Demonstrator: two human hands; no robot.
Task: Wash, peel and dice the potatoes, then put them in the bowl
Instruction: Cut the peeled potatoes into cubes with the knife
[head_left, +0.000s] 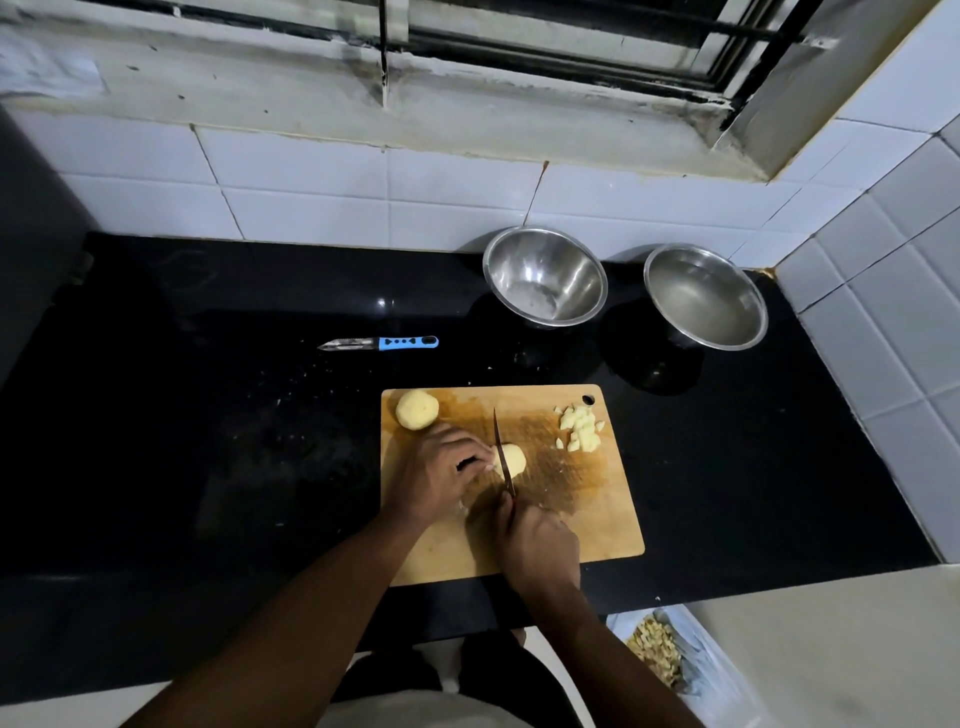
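One head-worn wide-angle view looks steeply down over the counter (208, 415). The cutting board (597, 519) sits near, lower centre.

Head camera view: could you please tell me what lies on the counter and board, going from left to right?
Peeler → whole peeled potato → potato being cut → diced potato pile → right-hand steel bowl.

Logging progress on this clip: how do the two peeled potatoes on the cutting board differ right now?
The far potato lies untouched at the board's back left corner; the near potato sits mid-board, held by the left hand. The far potato looks whole; the near potato has the knife, gripped by the right hand, cutting into it. Both are peeled and pale yellow.
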